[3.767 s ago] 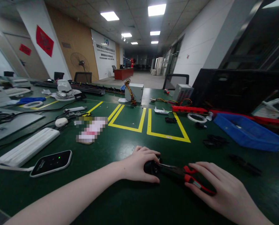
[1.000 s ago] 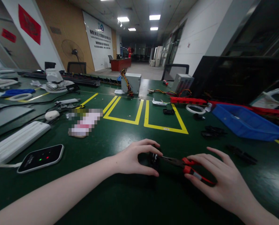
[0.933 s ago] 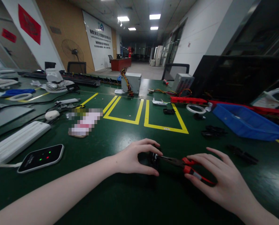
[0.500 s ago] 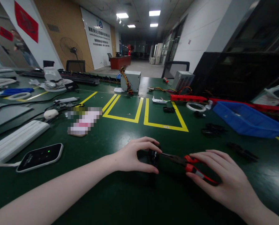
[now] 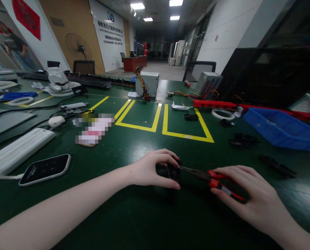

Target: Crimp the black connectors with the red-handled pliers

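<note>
Low over the near part of the green table (image 5: 123, 205), my left hand (image 5: 155, 170) is closed round a small black part (image 5: 172, 172), fingers above and thumb below. Its exact kind is too dark to make out. My right hand (image 5: 248, 194) grips the red handles of long-nose pliers (image 5: 200, 174). The jaws of the pliers point left, and their tips are at the black part beside my left fingertips. Whether the tips pinch the part I cannot tell.
A blue bin (image 5: 279, 130) and dark loose parts (image 5: 243, 140) lie at the right. Yellow tape outlines (image 5: 136, 126) mark the table's middle. Grey power supply units (image 5: 151, 84) stand behind. At the left are a white power strip (image 5: 19, 149) and a black-faced device (image 5: 45, 169). Far left, a person (image 5: 15, 45) stands.
The view has tilted slightly down and turned a little left, so the table things sit higher and further right. Both hands keep their hold on the black part and the pliers.
</note>
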{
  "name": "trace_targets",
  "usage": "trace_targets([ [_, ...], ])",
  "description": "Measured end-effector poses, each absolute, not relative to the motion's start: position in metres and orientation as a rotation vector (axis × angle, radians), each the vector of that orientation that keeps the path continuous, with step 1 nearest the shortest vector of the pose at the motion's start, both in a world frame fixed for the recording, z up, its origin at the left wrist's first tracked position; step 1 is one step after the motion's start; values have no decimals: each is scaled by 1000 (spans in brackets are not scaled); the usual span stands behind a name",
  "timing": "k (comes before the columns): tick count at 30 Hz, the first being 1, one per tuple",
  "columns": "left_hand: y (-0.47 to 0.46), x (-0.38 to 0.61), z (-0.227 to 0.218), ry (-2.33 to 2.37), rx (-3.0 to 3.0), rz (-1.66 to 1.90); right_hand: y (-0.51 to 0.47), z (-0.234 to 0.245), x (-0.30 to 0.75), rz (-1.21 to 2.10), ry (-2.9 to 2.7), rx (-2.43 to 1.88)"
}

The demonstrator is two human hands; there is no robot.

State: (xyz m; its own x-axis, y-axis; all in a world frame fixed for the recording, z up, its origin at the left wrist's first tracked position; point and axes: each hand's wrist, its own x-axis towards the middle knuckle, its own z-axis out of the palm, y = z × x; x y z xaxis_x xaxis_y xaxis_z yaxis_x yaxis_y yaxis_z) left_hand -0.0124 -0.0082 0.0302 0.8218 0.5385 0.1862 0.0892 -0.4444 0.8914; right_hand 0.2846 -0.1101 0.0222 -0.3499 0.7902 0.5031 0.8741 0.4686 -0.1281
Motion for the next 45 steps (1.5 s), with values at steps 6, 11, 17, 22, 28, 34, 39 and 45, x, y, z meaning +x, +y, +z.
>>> trace_targets([
  [6,-6,-11,27,464,1985,541,-108,22,284,-234,-2251,-1354],
  [11,-5,-11,26,492,2016,531,-107,20,285,-180,-2264,-1399],
  [17,-8,-10,26,519,2116,518,-106,17,289,-192,-2333,-1431],
  [22,-7,-12,27,547,2306,444,-106,19,286,-212,-2356,-1407],
  [28,-1,-13,28,571,2325,377,-105,15,282,-114,-2322,-1447],
  [34,2,-14,27,582,2340,363,-106,16,280,-103,-2321,-1468],
  [39,2,-15,26,590,2339,364,-106,17,277,-116,-2319,-1455],
  [45,2,-15,26,573,2348,375,-104,16,274,-129,-2304,-1472],
])
